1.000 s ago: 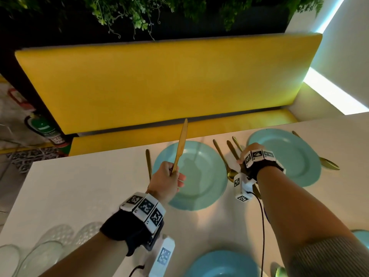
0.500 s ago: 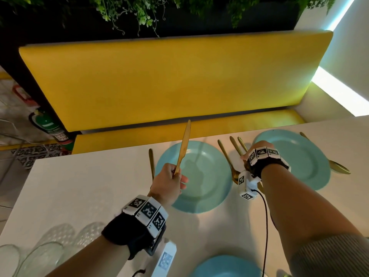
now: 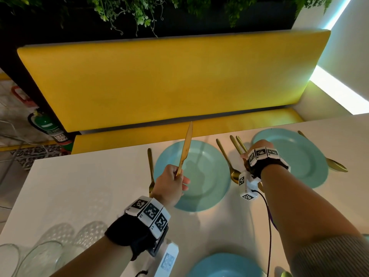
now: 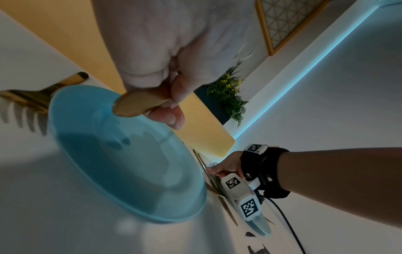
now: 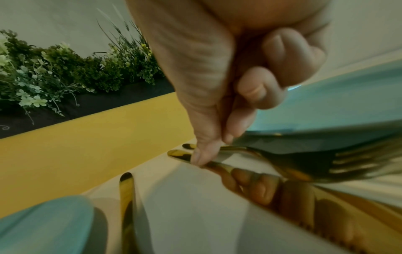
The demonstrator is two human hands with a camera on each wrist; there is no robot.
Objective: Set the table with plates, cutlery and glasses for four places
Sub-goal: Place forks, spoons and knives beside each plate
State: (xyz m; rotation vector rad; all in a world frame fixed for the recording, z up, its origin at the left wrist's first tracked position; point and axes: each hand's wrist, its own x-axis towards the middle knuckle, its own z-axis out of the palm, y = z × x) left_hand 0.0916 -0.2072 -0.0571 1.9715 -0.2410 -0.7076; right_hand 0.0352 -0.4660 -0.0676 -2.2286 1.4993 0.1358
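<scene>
At the near left corner of the white table [image 3: 83, 188] stand some clear glasses [image 3: 34, 258], close together. Further right, a gold fork [image 3: 150, 166] lies on the table just beside the left rim of a blue plate [image 3: 203, 176]. The left hand [image 3: 169, 186] is above this plate's left edge and grips a gold knife [image 3: 185, 146] by the handle, the fingers curled around it. The blade points up and away from the person, clear of the table.

Right of this plate a gold spoon [image 3: 227, 162] lies on the table, its bowl toward the person. Next to it, between the two far plates, the right hand [image 3: 257, 152] is low over the table. In the right wrist view its thumb and fingers pinch the handle of a second knife [image 5: 217, 165], which lies on the table, and a second fork [image 5: 304, 161] is just beside it, under the fingers. I cannot tell if the hand holds this fork too.

Right of the hand is another blue plate [image 3: 299, 156], with a second spoon [image 3: 335, 166] at its right rim. A third plate [image 3: 225, 264] is at the near edge.
</scene>
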